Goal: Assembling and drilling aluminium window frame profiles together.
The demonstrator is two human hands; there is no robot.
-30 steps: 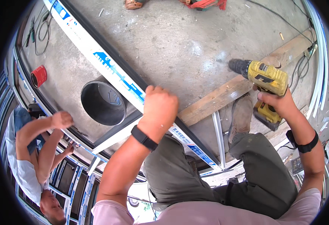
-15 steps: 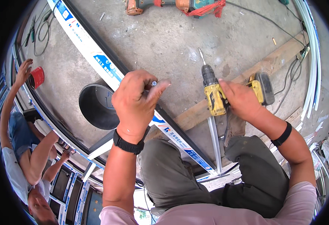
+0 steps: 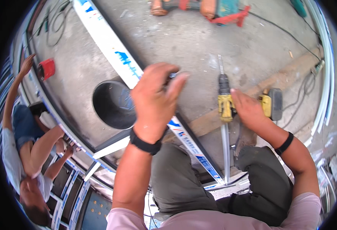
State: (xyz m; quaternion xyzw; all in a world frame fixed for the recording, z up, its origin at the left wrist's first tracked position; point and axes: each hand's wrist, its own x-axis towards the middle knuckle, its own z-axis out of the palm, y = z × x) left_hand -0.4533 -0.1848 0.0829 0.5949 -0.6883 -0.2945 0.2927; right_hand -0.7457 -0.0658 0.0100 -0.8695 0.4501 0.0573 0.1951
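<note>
My left hand (image 3: 152,100) is raised over a long white profile bar with blue printed film (image 3: 112,46). Its thumb and bent forefinger pinch a small screw (image 3: 172,75), blurred and mostly covered by the fingers. In my right hand (image 3: 251,109) is a yellow and black cordless drill (image 3: 226,109), its long bit pointing away from me above the concrete floor. Left of my left hand lies a black bucket (image 3: 112,105) on its side, with several screws inside. A bare metal strip (image 3: 225,149) runs from below the drill toward my knees.
Further off lies an orange and teal power tool (image 3: 210,7) with red wrapping. A wooden plank (image 3: 281,80) and a cable (image 3: 306,82) are at the right, beside white strips (image 3: 323,76). At the left, another person (image 3: 30,153) sits near a red container (image 3: 47,69).
The whole view has shifted, so most things appear farther right. The drill's bit has swung to point more straight ahead. My left hand still pinches the screw.
</note>
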